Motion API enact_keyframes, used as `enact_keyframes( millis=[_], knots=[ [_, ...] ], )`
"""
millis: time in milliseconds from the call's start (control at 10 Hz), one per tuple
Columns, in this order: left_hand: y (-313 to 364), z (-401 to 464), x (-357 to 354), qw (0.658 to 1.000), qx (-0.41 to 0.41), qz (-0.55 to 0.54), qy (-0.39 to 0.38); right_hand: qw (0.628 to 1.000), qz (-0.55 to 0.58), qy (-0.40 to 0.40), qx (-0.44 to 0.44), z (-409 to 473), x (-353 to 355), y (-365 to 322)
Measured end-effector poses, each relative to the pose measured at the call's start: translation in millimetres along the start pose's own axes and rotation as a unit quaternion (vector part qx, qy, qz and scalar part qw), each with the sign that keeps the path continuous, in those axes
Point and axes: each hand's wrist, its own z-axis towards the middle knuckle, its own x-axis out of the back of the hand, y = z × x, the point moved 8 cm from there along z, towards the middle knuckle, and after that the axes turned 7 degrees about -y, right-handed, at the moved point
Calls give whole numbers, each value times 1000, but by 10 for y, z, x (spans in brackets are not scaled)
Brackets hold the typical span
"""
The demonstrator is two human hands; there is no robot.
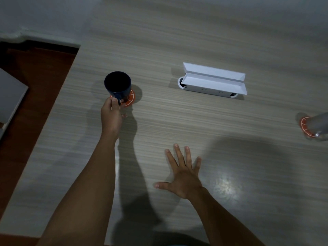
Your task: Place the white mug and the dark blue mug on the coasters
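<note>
My left hand (111, 112) grips the handle of the dark blue mug (118, 86), which stands upright over an orange coaster (130, 99); the mug hides most of that coaster, and I cannot tell whether it rests on it. At the right edge the white mug (319, 124) sits on a second orange coaster (304, 126), partly cut off by the frame. My right hand (182, 173) lies flat on the table in front of me, fingers spread, holding nothing.
A white open cable-box lid (213, 80) sticks up from the grey wood-grain table (177, 41) behind the hands. The table's left edge runs diagonally, with dark red floor (35, 77) and a grey object (10, 93) beyond it.
</note>
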Motion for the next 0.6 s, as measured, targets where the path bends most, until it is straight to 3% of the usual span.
enact_keyframes(
  millis=[600],
  knots=[
    [-28, -183, 76, 998, 18, -65, 5, 1000, 1, -3, 8, -34, 18, -40]
  ],
)
